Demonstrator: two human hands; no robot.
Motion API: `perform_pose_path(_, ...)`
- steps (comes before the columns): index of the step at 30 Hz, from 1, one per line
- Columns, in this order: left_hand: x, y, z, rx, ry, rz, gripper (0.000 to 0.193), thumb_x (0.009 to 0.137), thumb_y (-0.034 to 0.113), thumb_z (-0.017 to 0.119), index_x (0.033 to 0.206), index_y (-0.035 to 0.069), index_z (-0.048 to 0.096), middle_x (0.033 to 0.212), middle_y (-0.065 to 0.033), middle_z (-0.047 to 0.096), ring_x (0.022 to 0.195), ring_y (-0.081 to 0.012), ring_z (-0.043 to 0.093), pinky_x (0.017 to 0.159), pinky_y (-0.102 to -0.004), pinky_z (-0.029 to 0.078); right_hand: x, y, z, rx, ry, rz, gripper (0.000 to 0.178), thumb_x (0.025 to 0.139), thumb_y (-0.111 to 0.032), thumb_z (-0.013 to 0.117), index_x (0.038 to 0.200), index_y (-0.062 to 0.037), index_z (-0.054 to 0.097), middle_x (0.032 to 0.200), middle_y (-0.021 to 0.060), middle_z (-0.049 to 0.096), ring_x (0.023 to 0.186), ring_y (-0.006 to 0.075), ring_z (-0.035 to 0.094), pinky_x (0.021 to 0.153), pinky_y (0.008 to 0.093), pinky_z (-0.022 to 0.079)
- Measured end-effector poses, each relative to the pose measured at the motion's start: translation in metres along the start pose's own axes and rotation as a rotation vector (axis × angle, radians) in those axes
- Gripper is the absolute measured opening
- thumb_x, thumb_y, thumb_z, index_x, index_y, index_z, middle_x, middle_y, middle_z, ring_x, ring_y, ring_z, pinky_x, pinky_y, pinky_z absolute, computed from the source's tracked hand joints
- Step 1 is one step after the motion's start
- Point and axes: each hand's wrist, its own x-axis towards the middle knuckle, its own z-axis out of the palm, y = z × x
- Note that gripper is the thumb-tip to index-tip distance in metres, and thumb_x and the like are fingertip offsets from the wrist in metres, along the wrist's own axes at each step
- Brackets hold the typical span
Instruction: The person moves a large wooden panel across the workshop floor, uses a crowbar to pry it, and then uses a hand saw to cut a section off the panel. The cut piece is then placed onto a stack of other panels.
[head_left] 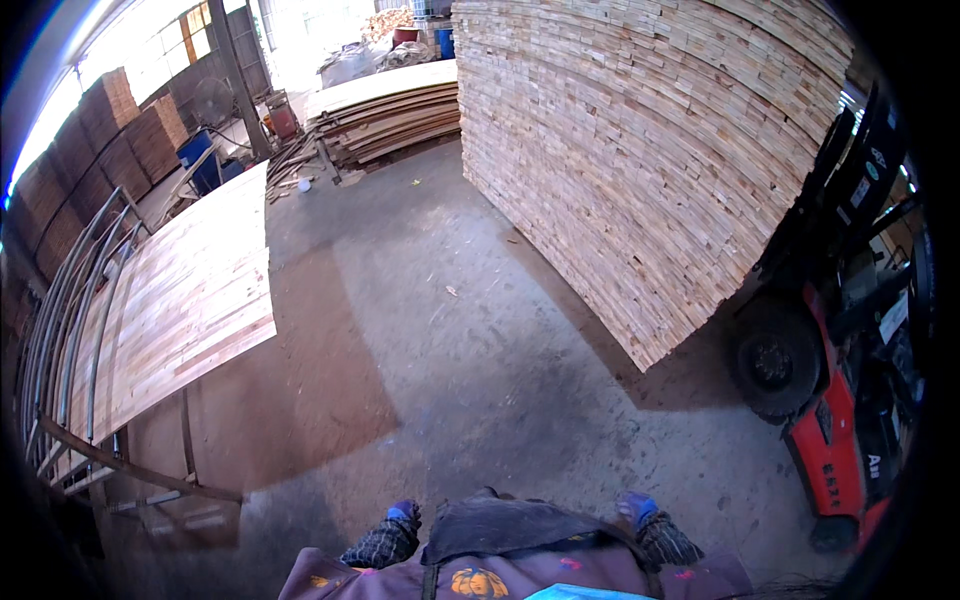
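My left hand (403, 514) and my right hand (637, 508) wear blue gloves with dark checked sleeves and hang low on either side of my dark apron (500, 530). Neither hand touches anything that I can see, and the fingers are too small to make out. Bare concrete floor (450, 350) lies ahead of me. A wide panel of joined light wood boards (190, 300) rests on a metal rack to my left, roughly a step away from my left hand.
A tall stack of sawn boards (650, 170) rises ahead on the right, carried by a red forklift (830, 440) close to my right side. Flat piles of panels (385, 110) lie at the back. Blue bins (200, 160) and brown stacks (110, 140) line the left wall.
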Motion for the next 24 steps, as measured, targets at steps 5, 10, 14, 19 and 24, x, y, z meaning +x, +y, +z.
perform_pose_path(5, 0.054, 0.052, -0.059, 0.396, -0.217, 0.15, 0.008, 0.082, 0.014, 0.041, 0.075, 0.015, 0.046, 0.069, -0.0018, 0.041, 0.067, -0.0194, 0.043, 0.057, -0.0378, 0.035, 0.039, -0.022, 0.066, -0.092, 0.172, 0.026, 0.032, 0.086, -0.034, 0.042, 0.105, -0.0105, 0.054, 0.1, 0.0096, 0.061, 0.087, 0.0229, 0.057, 0.069, 0.0364, 0.043)
perform_pose_path(10, 0.106, 0.123, -0.02, 0.299, -0.079, 0.067, 0.008, 0.083, 0.018, 0.045, 0.086, 0.013, 0.051, 0.077, -0.0015, 0.05, 0.072, -0.0199, 0.048, 0.057, -0.0396, 0.038, 0.102, -0.001, 0.049, 0.213, 0.079, 0.1, 0.032, 0.086, -0.036, 0.044, 0.101, -0.0095, 0.056, 0.093, 0.0096, 0.062, 0.083, 0.0223, 0.057, 0.063, 0.0363, 0.043)
perform_pose_path(14, 0.141, 0.171, -0.039, 0.276, -0.205, 0.088, 0.009, 0.083, 0.015, 0.047, 0.089, 0.012, 0.052, 0.084, -0.003, 0.052, 0.071, -0.0192, 0.048, 0.057, -0.039, 0.039, 0.106, -0.017, 0.118, -0.013, 0.274, 0.109, 0.035, 0.086, -0.037, 0.042, 0.099, -0.0082, 0.055, 0.09, 0.011, 0.062, 0.085, 0.0247, 0.057, 0.064, 0.0394, 0.043)
perform_pose_path(19, 0.166, 0.223, -0.034, 0.281, -0.168, 0.072, 0.009, 0.083, 0.016, 0.044, 0.075, 0.014, 0.046, 0.07, -0.0019, 0.047, 0.06, -0.0201, 0.043, 0.055, -0.0378, 0.036, 0.097, -0.072, 0.183, -0.084, 0.308, 0.126, 0.038, 0.086, -0.04, 0.041, 0.103, -0.008, 0.053, 0.101, 0.0134, 0.06, 0.093, 0.029, 0.055, 0.073, 0.0454, 0.042)
perform_pose_path(24, 0.151, 0.284, -0.024, 1.031, -0.216, 0.502, 0.009, 0.081, 0.02, 0.049, 0.076, 0.012, 0.048, 0.069, -0.0029, 0.047, 0.061, -0.0214, 0.044, 0.054, -0.0381, 0.037, 0.168, -0.063, 0.189, 0.101, 0.182, 0.227, 0.043, 0.086, -0.041, 0.043, 0.117, -0.0113, 0.046, 0.125, 0.0153, 0.046, 0.111, 0.0323, 0.044, 0.084, 0.0509, 0.034)
